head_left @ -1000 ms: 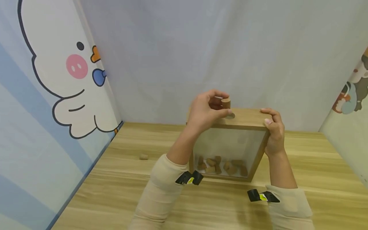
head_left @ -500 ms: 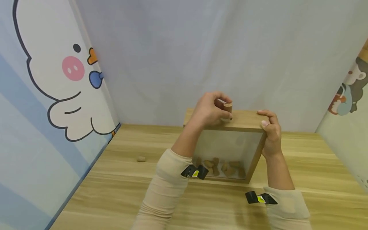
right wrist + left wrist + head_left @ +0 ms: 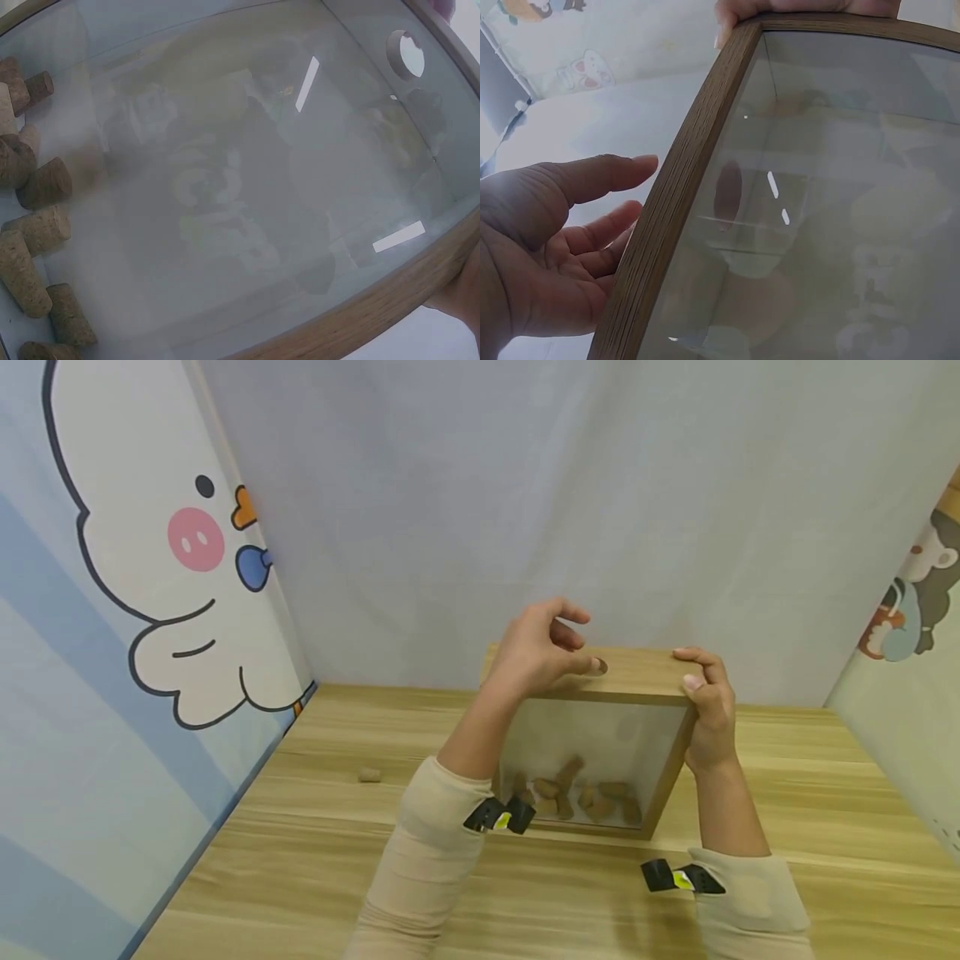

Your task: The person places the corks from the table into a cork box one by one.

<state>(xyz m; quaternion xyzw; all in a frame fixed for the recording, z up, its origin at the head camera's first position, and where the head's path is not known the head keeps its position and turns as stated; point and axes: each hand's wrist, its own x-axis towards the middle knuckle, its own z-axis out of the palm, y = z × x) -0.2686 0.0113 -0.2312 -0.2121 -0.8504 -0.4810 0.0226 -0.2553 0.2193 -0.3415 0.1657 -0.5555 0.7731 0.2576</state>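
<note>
A wooden-framed shadow box (image 3: 585, 697) with a clear front stands upright on the table. Several corks (image 3: 70, 315) lie along its bottom inside. In its top panel is a round hole (image 3: 411, 56), partly covered by the thumb in the head view. My left hand (image 3: 534, 652) hovers over the top with nothing between thumb and fingers, the thumb tip right at the hole. The left wrist view shows that hand (image 3: 551, 240) with fingers loosely bent behind the wooden edge. My right hand (image 3: 712, 710) grips the box's upper right corner, thumb in front and fingers over the top.
A single cork (image 3: 370, 775) lies on the wood-grain table (image 3: 315, 860) left of the box. A pale curtain (image 3: 420, 527) hangs close behind, and printed cartoon panels flank the table, with a white duck (image 3: 135, 527) on the left.
The left hand held a cork over the hole, lowered it and let it go. One cork inside the box now leans at a new angle. The right hand keeps its grip.
</note>
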